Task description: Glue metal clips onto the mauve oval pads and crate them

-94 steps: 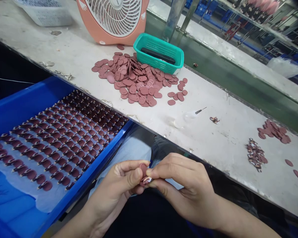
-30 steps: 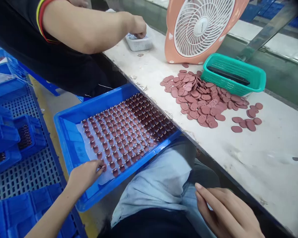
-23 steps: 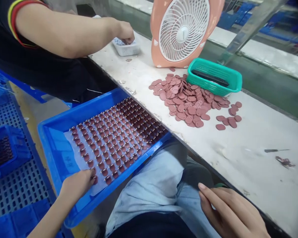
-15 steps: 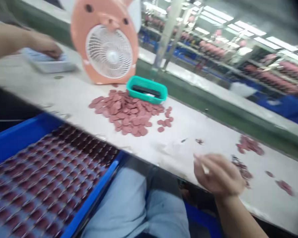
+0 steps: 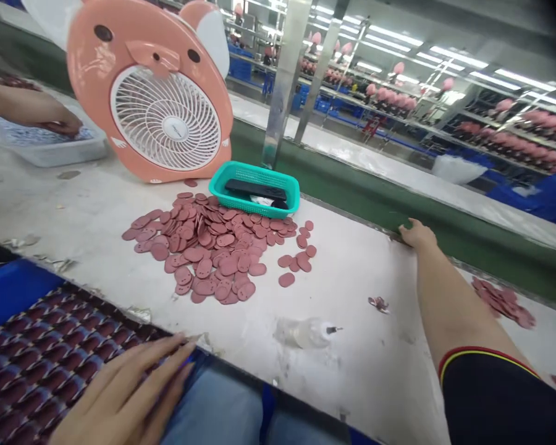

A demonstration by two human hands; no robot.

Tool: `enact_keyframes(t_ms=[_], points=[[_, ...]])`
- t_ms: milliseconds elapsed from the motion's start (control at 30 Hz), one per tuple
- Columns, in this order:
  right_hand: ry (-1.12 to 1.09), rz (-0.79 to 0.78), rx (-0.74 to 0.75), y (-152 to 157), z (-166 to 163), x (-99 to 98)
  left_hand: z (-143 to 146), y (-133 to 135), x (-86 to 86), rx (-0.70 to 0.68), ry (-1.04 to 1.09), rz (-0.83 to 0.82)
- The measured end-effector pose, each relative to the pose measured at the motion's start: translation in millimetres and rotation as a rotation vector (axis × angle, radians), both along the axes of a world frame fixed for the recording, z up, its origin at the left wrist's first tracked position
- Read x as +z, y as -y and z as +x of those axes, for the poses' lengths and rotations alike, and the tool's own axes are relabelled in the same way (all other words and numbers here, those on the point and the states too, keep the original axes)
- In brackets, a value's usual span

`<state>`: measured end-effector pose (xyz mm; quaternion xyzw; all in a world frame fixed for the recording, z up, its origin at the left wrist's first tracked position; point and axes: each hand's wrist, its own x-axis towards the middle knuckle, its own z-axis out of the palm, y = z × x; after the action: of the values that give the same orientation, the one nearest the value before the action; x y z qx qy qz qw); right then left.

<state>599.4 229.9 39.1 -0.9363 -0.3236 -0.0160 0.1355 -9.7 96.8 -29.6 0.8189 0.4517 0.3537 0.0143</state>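
Factory worktop (image 5: 361, 383): two hands are seen well apart, with nothing visible in them

Rows of dark pink pieces (image 5: 41, 371) are laid in a blue plastic tray (image 5: 9, 290) at the near side. Just above them the left hand (image 5: 120, 395) is held, its fingers (image 5: 152, 364) stretched out and open, with no piece gripped. The right hand (image 5: 414, 235) is placed on the far edge of the worktop, slightly bent and open; nothing can be seen in it. Between the hands are lying a heap of loose pink discs (image 5: 204, 253), a teal basket (image 5: 254, 188) and a small clear bottle with a needle tip (image 5: 301, 334). Behind them a pink fan (image 5: 167, 117) is standing, and a co-worker's hand (image 5: 37, 117) is held over a white tray (image 5: 46, 154).
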Motion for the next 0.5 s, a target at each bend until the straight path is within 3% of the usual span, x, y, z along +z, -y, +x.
enact_keyframes(t_ms=[133,267,367,500], points=[[-0.017,-0.114,-0.024,-1,16,-6.3,48,-34,18.6,-0.039,-0.255,0.139],[-0.014,-0.112,0.061,7,-2,2.9,81,-55,31.2,0.009,-0.329,0.095],[-0.066,-0.065,0.225,25,-37,16.1,94,-59,38.7,0.046,-0.324,-0.016],[-0.246,-0.04,0.557,66,-99,25.0,100,-60,51.1,0.018,-0.274,-0.213]])
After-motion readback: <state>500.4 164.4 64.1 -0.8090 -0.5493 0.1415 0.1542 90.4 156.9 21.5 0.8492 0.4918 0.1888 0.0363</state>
